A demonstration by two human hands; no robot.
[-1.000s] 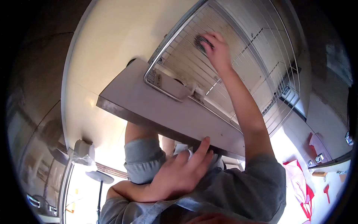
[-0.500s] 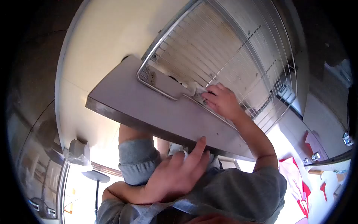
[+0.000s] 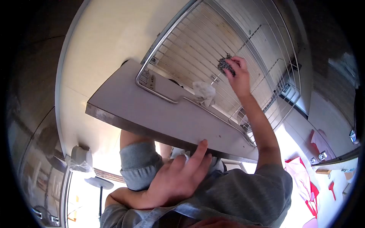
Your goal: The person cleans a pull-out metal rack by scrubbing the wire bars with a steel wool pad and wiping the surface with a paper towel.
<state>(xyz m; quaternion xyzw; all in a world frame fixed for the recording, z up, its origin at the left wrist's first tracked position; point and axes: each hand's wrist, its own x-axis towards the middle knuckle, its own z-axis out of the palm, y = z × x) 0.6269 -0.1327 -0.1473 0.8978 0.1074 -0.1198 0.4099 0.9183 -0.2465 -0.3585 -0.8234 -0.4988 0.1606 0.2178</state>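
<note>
A dark steel-wool scourer [image 3: 227, 65] is pinched in the fingers of my right hand [image 3: 239, 77], over the wires of a metal rack [image 3: 190, 45]. Below the wires lies a stained, pale panel. My left hand [image 3: 180, 176] rests near the lower edge of a grey drawer front [image 3: 152, 110], its fingers spread and its index finger touching the edge. Between the rack's front rail and the wires sits a crumpled whitish cloth or tissue [image 3: 204, 93], left of my right hand.
On the left stands a cream cabinet panel [image 3: 110, 49]. A grey bin-like object with plastic [image 3: 81, 157] is at the lower left, above a round grey plate on a pole [image 3: 99, 183]. A pink and red bag [image 3: 300, 174] and a red tool [image 3: 332, 190] lie at the lower right.
My right hand went down to the whitish cloth, then back up over the rack with the scourer. The cloth now shows more fully. My left hand has stayed at the drawer edge.
</note>
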